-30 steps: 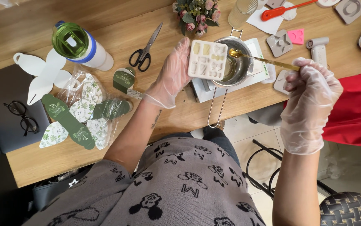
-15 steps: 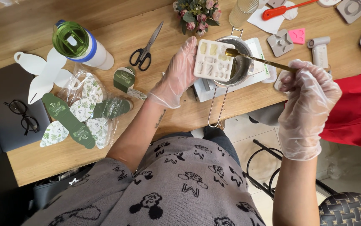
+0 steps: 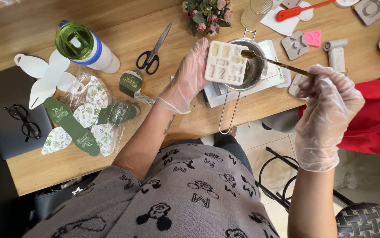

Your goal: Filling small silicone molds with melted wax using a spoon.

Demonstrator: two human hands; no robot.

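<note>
My left hand (image 3: 188,77), in a clear glove, holds a white mould (image 3: 225,62) with several small cavities over a metal pot (image 3: 255,70). My right hand (image 3: 328,103), also gloved, grips a long gold spoon (image 3: 278,65) by its handle. The spoon's bowl, carrying yellowish liquid, rests at the mould's upper right edge above the pot. The pot sits on a white scale (image 3: 273,77), its wire handle (image 3: 228,112) pointing toward me.
On the wooden table (image 3: 146,26): black scissors (image 3: 154,50), a green-lidded bottle (image 3: 82,48), green and white paper cut-outs in bags (image 3: 88,117), glasses (image 3: 22,121) on a dark laptop, a flower bunch (image 3: 207,13), grey and pink moulds (image 3: 304,42), a red spatula (image 3: 302,9).
The spoon's bowl has risen from the pot and moved left to the mould's upper right edge. The mould has shifted slightly right, further over the pot.
</note>
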